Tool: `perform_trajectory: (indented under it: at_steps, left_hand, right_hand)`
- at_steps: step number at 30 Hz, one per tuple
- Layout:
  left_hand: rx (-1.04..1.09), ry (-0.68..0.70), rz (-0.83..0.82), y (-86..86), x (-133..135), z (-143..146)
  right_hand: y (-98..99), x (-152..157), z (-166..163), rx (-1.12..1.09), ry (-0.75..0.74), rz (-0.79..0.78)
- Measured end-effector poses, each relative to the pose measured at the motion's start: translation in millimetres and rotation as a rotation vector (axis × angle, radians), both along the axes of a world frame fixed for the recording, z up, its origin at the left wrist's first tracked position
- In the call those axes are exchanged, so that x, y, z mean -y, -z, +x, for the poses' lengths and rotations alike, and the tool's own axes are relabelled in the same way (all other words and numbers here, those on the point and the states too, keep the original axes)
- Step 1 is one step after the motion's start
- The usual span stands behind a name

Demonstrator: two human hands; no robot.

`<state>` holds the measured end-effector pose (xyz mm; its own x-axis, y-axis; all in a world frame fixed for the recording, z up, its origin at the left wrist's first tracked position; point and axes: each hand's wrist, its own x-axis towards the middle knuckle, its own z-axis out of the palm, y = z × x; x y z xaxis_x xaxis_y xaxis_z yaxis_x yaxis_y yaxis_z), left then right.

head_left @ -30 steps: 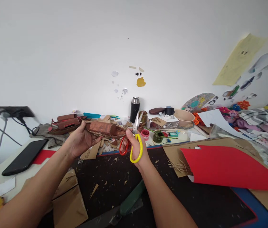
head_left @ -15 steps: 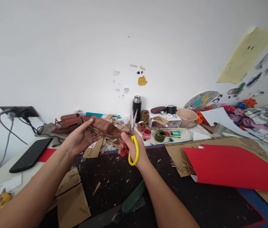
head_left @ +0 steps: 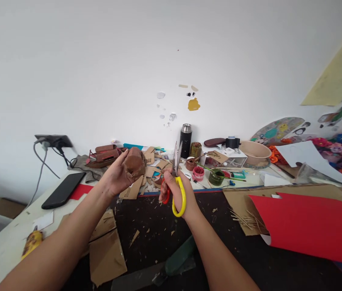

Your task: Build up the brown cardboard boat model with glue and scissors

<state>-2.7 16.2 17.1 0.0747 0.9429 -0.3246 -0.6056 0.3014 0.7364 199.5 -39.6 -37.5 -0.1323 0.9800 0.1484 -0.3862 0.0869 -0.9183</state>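
My left hand is closed around a brown-painted craft piece that looks like cardboard, one end of it turned toward me. In my right hand is a pair of scissors with one yellow and one red handle loop. The blades point up and stand slightly apart, clear of the brown piece. Fingers partly cover the red loop. A brown model of similar colour lies on grey cloth behind my left hand.
A dark cutting mat carries a green-handled cutter and cardboard pieces. Red card lies right. Paint jars, a black flask and a beige bowl stand along the wall. A phone is left.
My left hand has turned the brown piece from lying lengthwise to end-on. The view has swung left, so everything sits further right. The scissors stay in my right hand.
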Motion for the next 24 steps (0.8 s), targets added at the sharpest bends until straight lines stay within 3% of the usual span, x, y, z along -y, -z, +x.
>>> perform_trajectory:
  at_steps: [21,24]
  left_hand:
    - [-0.028,0.027,0.033,6.4,0.5,6.1]
    - [-0.023,-0.022,0.062,10.2,-2.0,5.5]
  right_hand:
    - [-1.6,1.6,-1.6,0.066,-0.003,-0.013]
    - [-2.0,2.2,-1.9,0.066,0.001,-0.023]
